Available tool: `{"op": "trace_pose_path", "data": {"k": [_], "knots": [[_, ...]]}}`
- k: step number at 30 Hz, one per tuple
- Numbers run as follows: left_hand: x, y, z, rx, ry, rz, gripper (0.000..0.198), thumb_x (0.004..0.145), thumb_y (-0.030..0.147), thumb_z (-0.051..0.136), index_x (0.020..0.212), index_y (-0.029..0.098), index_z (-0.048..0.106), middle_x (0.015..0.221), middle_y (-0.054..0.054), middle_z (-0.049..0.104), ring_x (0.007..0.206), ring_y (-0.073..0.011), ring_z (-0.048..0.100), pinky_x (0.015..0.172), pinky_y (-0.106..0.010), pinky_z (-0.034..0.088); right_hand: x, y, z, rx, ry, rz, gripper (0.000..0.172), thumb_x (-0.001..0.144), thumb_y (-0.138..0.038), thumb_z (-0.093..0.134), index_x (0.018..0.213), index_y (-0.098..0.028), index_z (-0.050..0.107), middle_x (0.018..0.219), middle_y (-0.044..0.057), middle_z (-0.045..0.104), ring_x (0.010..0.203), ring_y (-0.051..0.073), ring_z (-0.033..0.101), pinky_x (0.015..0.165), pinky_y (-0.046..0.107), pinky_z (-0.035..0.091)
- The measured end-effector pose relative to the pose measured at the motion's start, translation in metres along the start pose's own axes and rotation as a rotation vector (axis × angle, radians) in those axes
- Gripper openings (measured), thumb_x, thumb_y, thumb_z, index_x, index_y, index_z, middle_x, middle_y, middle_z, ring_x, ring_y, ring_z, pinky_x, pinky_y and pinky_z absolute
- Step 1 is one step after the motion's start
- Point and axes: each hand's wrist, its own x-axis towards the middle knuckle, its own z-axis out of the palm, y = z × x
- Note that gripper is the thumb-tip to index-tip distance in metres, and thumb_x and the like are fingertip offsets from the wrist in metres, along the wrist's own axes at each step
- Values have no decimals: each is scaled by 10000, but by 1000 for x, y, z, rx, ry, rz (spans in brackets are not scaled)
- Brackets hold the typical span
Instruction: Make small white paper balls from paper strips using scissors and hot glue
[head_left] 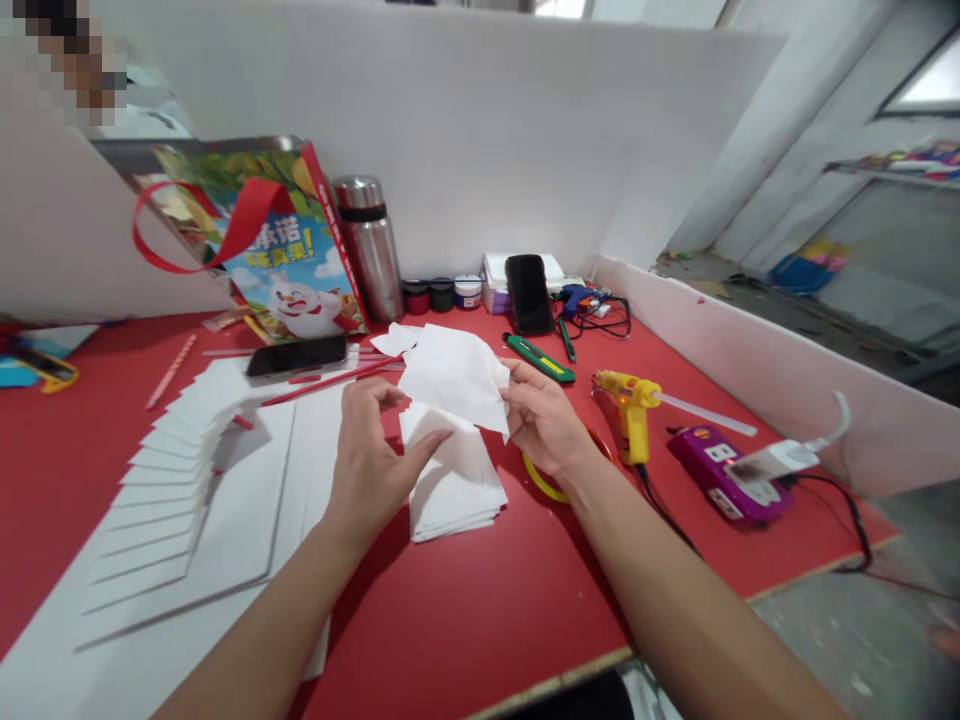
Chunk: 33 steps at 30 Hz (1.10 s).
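My right hand (546,418) pinches the right edge of a thin white sheet of paper (454,370), lifted and slightly curled above the table. My left hand (375,450) is at the sheet's left, its thumb and fingers apart and nothing in its grasp. Under the lifted sheet lies a small stack of white paper (454,490), partly covered by it and by my left thumb. A crumpled white piece (396,340) shows behind the sheet. A yellow and red tape roll (541,483) is partly hidden below my right wrist.
White boards (247,500) and a fanned, stepped row of white pieces (169,470) fill the left. A yellow glue gun (634,410), purple power strip (724,475) and green cutter (538,358) lie right. Behind stand a steel flask (371,250), printed bag (277,250) and phone (528,292).
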Motion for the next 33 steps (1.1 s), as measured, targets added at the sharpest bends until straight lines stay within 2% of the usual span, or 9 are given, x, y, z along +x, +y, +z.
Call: {"op": "trace_pose_path", "data": {"k": [5,10,13,16,19,22,26,31,33], "knots": [[3,2,-2,-52,94,43,546,821,201,713,1320,209,491,1390,-159,468,1338,-294,431,1053,-484,437,-1,1,0,-56,-32,97,389,690,-139,721,1069,-214,678,926,14,744,679,132,664,602,239,543],[3,6,-8,-280,17,50,156,864,185,674,1003,235,726,1328,-82,612,1268,-267,546,1069,-456,435,-1,3,-5,-296,-3,169,378,721,-210,702,1095,-204,649,587,-58,587,386,79,427,399,225,381],[1,5,-9,-522,-25,-268,75,852,236,695,898,188,729,996,-64,727,957,-219,679,856,-346,537,1,6,-10,-577,113,-9,275,787,-338,700,1028,-210,664,617,-42,589,463,103,483,449,238,396],[2,3,-7,-843,-99,-673,134,771,265,769,822,159,705,713,-7,684,641,-140,639,588,-227,501,2,5,-9,-675,130,-218,327,833,-495,674,954,-193,712,854,38,692,769,163,622,658,265,494],[3,2,-6,-1020,-241,-879,217,717,276,809,853,136,712,689,-19,693,586,-142,639,531,-225,514,-2,0,-2,-483,15,-50,522,876,-648,546,992,-174,731,908,82,719,829,190,657,725,296,517],[3,3,-5,-1024,-401,-885,261,729,325,806,871,128,710,647,-25,677,469,-133,583,384,-218,464,-8,-3,3,-452,-91,127,507,820,-649,632,971,-176,735,851,67,722,738,177,664,641,276,506],[2,3,-3,-975,-471,-818,294,762,364,790,918,127,711,628,-18,655,425,-106,535,315,-181,391,-11,0,3,-568,-162,175,335,671,-428,855,844,-185,702,720,2,701,599,129,614,546,236,451],[4,-5,-1,-1020,-283,-768,296,818,319,757,1070,181,687,900,-34,719,672,-108,644,580,-198,538,-5,5,-1,-532,23,93,296,668,-402,850,747,-172,680,622,-21,662,514,98,544,485,217,380],[5,-9,-2,-977,-150,-762,220,802,285,772,976,168,706,822,-16,708,667,-97,633,619,-194,531,-1,6,-2,-437,107,46,291,641,-383,863,728,-172,682,618,-22,662,519,97,542,505,224,393]]}}
